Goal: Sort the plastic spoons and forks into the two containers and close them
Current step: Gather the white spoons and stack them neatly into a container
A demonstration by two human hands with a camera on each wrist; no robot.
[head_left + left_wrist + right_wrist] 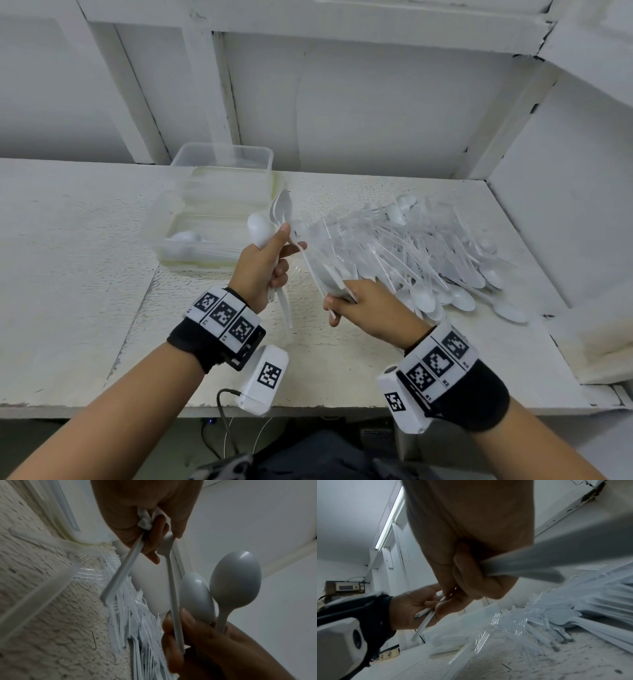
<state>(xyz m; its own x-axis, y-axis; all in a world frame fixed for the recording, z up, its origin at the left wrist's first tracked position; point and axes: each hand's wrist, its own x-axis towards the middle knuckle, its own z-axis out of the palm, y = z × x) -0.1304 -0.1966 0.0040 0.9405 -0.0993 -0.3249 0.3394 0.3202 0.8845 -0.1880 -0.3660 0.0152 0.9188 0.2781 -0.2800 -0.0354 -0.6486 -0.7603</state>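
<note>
My left hand (282,248) grips a bunch of white spoons (270,219) upright, bowls up and handles hanging below the fist. In the left wrist view two of their bowls (235,580) stand above the left hand (180,635). My right hand (337,306) holds white spoons (334,282) by their bowl end. One long handle (308,260) slants up from it to my left thumb. A mixed pile of clear forks and white spoons (428,253) lies at the right. The near clear container (164,255) holds several spoons; the one behind it (226,192) looks filled with clear cutlery.
A third clear tub (222,157) stands at the back against the white wall. The white textured table (68,274) stretches left of the containers. A wall corner (548,222) closes in the right side past the pile. Cables hang below the front edge.
</note>
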